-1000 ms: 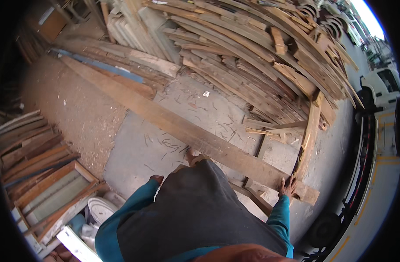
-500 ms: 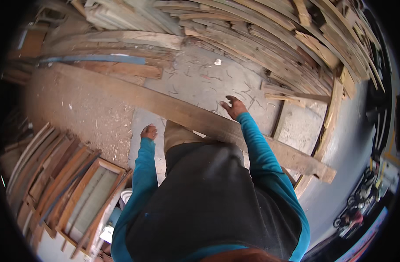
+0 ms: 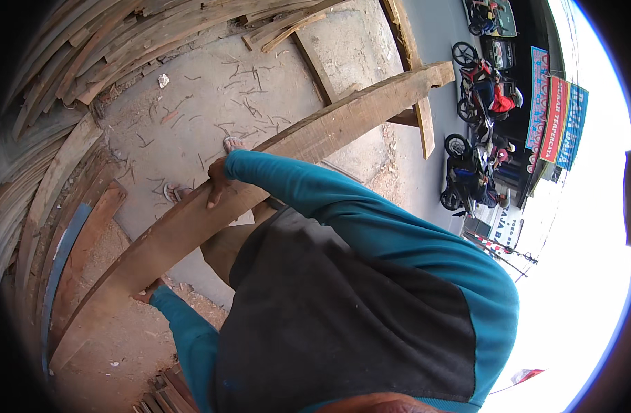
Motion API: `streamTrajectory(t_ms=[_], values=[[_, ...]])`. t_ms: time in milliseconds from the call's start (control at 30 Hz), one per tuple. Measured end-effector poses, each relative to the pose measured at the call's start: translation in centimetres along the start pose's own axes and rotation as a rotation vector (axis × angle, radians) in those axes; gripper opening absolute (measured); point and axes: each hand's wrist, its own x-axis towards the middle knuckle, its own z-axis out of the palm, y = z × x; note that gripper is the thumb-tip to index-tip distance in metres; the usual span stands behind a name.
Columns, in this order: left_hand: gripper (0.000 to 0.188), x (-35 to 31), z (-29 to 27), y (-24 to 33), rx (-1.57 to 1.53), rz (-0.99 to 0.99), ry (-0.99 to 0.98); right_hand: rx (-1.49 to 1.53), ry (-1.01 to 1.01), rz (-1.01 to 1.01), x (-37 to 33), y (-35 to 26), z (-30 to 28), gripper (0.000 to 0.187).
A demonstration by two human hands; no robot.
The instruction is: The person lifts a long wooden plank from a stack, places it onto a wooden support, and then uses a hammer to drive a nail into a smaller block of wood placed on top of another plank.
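Long board (image 3: 336, 127) may slip, with the feet (image 3: 233, 143) close below

The long board lies diagonally in front of the body, from the near left to the far right. The right grip (image 3: 219, 180) is clamped over its far edge, with one digit lying on the wide face. The left grip (image 3: 148, 293) is at the near edge, more to the left; its fingers are mostly hidden by the wood, so I cannot tell how firmly it holds.

Both grips are on the left part, and the right part is without a hand. There the board crosses over a wooden beam (image 3: 402, 41), and its notched end stands out beyond. If the board is pulled or turned, this end could slide off the beam and fall. The left end is blurred, and I cannot tell whether it touches the floor (image 3: 191, 103).

The feet show just beyond the far edge, so a dropped board could hit them. Thin dark strips (image 3: 257, 79) are scattered on the floor, and one step on them might disturb the balance.

At the left, a swinging end may knock the blue strip (image 3: 66, 255) or catch on the plank pile (image 3: 143, 45). At the far right are motorcycles (image 3: 472, 76) with riders, well apart from the board; a wide turn to that side would need care.
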Motion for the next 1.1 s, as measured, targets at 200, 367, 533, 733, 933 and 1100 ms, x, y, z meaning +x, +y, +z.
streamTrajectory(t_ms=[200,367,533,733,933,1100], values=[[0.064,3.7,1.6,0.2,0.115,0.284,-0.087,0.039,0.011,0.014,0.4,-1.4,-1.6,0.104],[0.066,0.7,3.2,-0.8,0.184,0.201,-0.047,0.122,0.011,0.014,-1.3,0.1,-1.1,0.106],[0.068,-2.3,2.7,0.5,0.204,0.177,-0.064,0.137,-0.14,0.008,-5.1,1.3,-0.6,0.108],[0.071,-7.7,1.1,-3.5,0.337,-0.008,-0.128,0.07,0.447,0.071,-10.0,10.7,3.3,0.108],[0.081,-18.8,1.7,-11.8,0.644,-0.273,-0.047,0.433,-0.261,0.004,-18.8,22.8,-0.8,0.109],[0.081,-22.7,3.5,-19.6,0.831,-0.315,-0.095,0.358,-0.254,0.117,-17.2,32.6,-1.8,0.111]])
